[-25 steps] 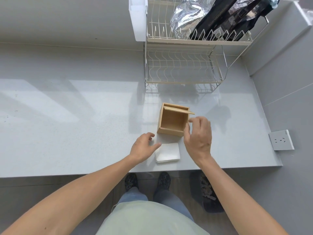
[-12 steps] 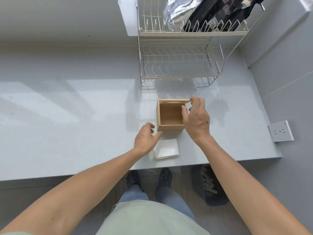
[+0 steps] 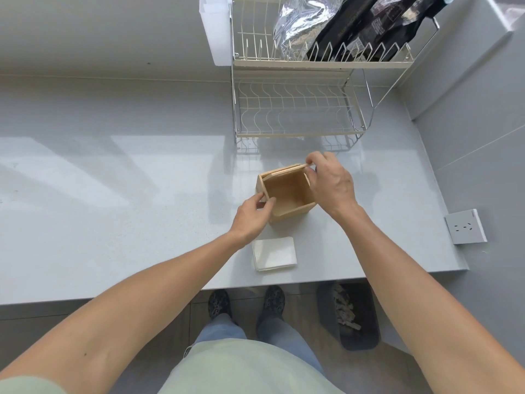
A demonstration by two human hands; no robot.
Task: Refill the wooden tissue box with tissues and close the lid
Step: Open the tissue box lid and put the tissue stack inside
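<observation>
We see that the square light-wood tissue box [image 3: 285,194] has turned slightly on the pale grey countertop [image 3: 113,209] since half a second ago, and it stands open and empty. Our left hand [image 3: 251,217], which hovered by the near corner, now grips the box's left wall, thumb inside the rim. Our right hand [image 3: 331,182] has moved to the far edge and pinches the thin wooden sliding lid [image 3: 287,169], drawn back to that far side. The folded stack of white tissues [image 3: 274,253] lies untouched on the countertop just in front of the box. We judge the opening is nearly done and loading the tissues comes next.
</observation>
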